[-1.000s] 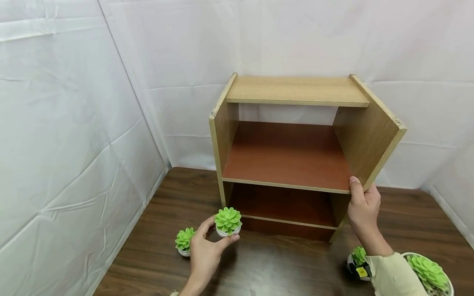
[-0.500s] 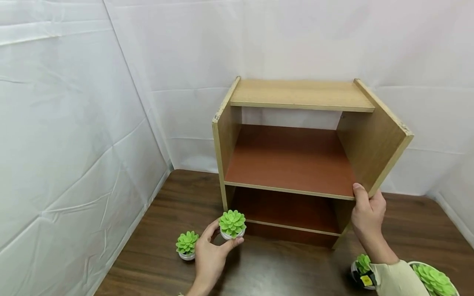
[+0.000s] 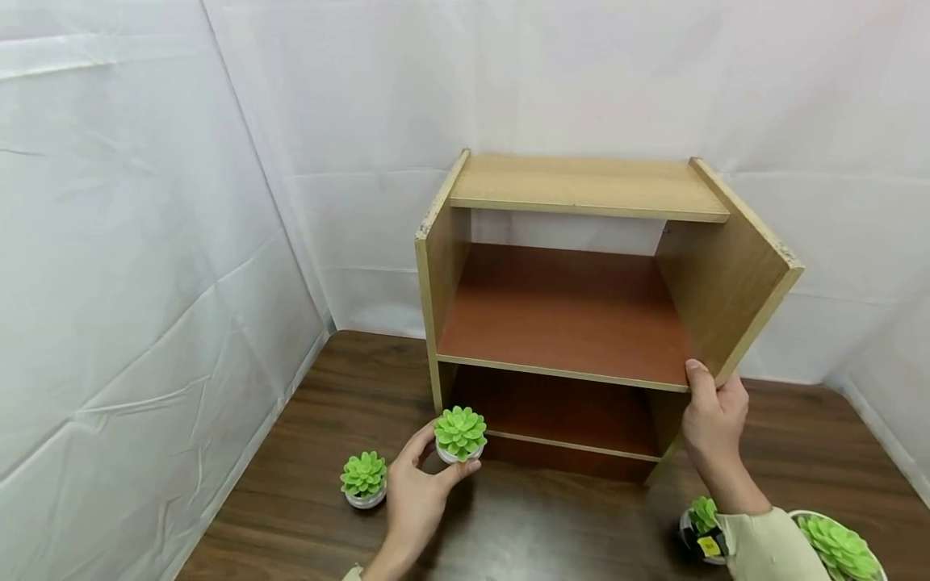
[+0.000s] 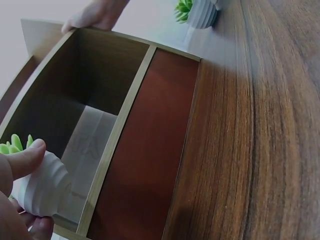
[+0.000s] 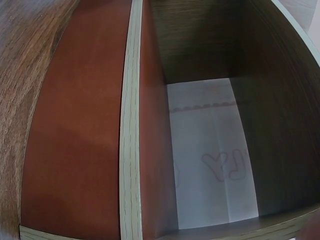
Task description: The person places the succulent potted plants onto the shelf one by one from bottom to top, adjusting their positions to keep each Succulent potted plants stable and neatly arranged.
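Note:
In the head view my left hand (image 3: 420,492) pinches a small potted succulent (image 3: 460,433) by its white pot, fingers on one side and thumb on the other. The left wrist view shows the ribbed pot (image 4: 44,187) upright in front of the lower opening of a wooden shelf unit (image 3: 563,367). My right hand (image 3: 715,415) grips the front edge of the unit's right side panel, its thumb at the end of the middle board. In the right wrist view the lower compartment and its light-edged board (image 5: 131,125) fill most of the picture.
A second small succulent (image 3: 364,478) stands on the dark wood table (image 3: 320,403) left of my left hand. Near my right forearm are another small pot (image 3: 701,524) and a larger white-potted succulent (image 3: 839,549). White cloth walls (image 3: 363,97) enclose the table.
My left hand has shifted slightly to the right with the succulent, along the front of the shelf unit. My right hand keeps its grip on the side panel.

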### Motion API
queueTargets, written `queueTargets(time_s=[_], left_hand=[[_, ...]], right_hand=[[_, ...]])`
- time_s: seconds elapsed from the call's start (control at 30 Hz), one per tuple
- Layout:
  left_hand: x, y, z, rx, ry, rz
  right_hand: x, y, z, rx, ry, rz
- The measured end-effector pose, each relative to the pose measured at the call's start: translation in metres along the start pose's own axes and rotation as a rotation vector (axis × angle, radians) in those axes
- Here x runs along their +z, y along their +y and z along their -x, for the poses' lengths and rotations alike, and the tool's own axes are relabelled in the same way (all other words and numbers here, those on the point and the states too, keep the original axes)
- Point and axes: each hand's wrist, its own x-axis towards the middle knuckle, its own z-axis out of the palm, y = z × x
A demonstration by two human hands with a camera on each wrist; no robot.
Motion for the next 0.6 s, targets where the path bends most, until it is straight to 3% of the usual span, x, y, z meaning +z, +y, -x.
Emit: queueTargets(time_s=[0.6], left_hand=[[0.012, -0.003, -0.001, 0.048, 0.028, 0.085]], right_hand=[[0.001, 0.002, 0.0, -0.001, 0.004, 0.038]])
